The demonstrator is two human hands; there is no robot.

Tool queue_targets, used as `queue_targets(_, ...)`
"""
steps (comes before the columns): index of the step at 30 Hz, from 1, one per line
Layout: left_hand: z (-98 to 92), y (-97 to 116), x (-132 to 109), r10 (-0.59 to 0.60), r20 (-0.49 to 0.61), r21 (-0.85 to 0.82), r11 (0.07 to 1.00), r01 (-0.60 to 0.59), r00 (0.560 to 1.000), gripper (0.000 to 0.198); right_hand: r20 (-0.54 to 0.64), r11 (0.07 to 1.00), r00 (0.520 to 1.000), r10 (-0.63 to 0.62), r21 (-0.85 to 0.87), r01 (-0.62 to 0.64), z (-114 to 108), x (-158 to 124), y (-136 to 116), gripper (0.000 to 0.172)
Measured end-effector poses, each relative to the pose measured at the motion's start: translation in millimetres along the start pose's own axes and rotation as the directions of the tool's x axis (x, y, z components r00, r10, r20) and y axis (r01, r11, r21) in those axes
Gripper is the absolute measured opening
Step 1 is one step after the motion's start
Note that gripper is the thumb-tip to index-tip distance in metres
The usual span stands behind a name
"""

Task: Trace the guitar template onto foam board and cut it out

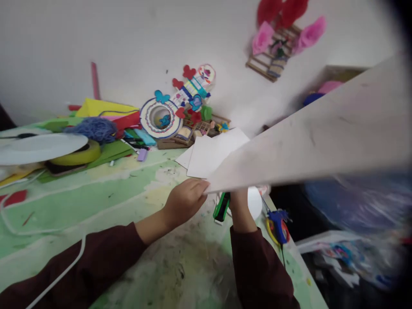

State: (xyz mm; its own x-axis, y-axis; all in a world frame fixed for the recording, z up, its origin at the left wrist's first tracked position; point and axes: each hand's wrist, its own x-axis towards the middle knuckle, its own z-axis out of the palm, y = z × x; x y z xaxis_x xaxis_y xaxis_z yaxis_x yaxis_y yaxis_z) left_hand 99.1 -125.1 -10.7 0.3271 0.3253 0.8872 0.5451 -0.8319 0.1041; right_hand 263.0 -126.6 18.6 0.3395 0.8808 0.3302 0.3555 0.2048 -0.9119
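Note:
My left hand is closed, with thumb and fingers pinching the near left corner of a large white board. The board slants up to the right and runs out of view. My right hand reaches beneath the board's lower edge, which hides its fingers. Right beside that hand is a green and black utility knife, its upper end covered by the board; whether the hand grips it I cannot make out. Smaller white sheets lie on the table behind the board's corner.
A green-painted table holds blue yarn, a yellow tape roll and a white plate at left. Decorated crafts lean on the wall. Scissors lie near the right edge. A white cable crosses my left sleeve.

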Motion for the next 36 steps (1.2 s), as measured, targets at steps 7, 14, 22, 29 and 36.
queue_targets(7,-9.7,-48.1,-4.1,-0.703,0.265,-0.467,0.506,0.725,0.661,0.025,0.115,0.924,0.992,0.058,0.370,-0.097,13.9,-10.5,-15.8,0.025)
queue_targets(14,3.7,-66.0,-74.0,-0.773,0.570,-0.495,-0.052,0.868,0.278,0.037,0.261,0.980,0.954,0.148,0.092,-0.178,29.7,-53.5,23.4,0.012)
queue_targets(22,11.8,-64.9,-96.1,-0.774,0.585,-0.351,0.029,0.936,0.244,0.033,0.488,0.842,0.865,0.116,-0.510,0.175,52.6,-77.7,43.6,0.014)
queue_targets(29,8.3,-66.0,-95.4,-0.708,0.665,-0.321,0.015,0.947,0.236,0.037,0.511,0.766,0.837,0.193,-0.612,0.196,60.0,-81.0,55.4,0.017)
queue_targets(36,5.1,-65.5,-94.0,-0.676,0.633,-0.275,0.260,0.926,0.378,0.036,0.589,0.678,0.774,0.232,-0.669,0.305,66.8,-75.2,42.6,0.024)
